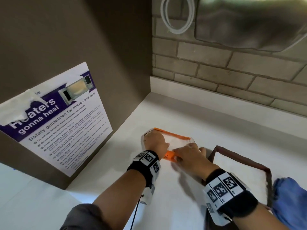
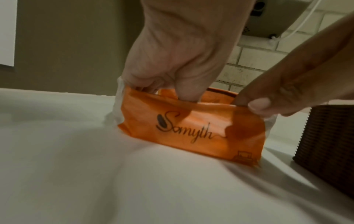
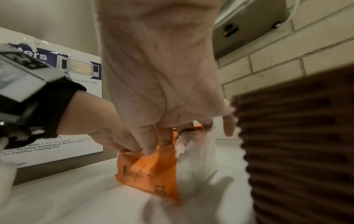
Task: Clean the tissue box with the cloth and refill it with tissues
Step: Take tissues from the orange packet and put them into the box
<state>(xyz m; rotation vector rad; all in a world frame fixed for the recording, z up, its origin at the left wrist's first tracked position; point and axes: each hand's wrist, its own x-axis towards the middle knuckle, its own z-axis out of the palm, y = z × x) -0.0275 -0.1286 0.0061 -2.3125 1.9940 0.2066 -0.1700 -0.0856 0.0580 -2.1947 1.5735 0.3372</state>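
White and smooth, the table (image 1: 174, 113) is sitting in a corner between a brown panel carrying a microwave safety poster (image 1: 54, 117) and a grey brick wall (image 1: 216, 72). Both hands are working at an orange tissue pack (image 2: 191, 128) lying on the table. The left hand (image 1: 155, 141) is curling its fingers into the pack's open top, gripping the plastic edge at the left end. The right hand (image 1: 191, 155) is pinching the same edge at the right end between thumb and fingers, with white tissues (image 3: 195, 159) showing inside. Just beside the right hand, on its right, the brown woven tissue box (image 1: 265, 170) is standing open-topped. A blue cloth (image 1: 289, 201) is lying against the box's far right side.
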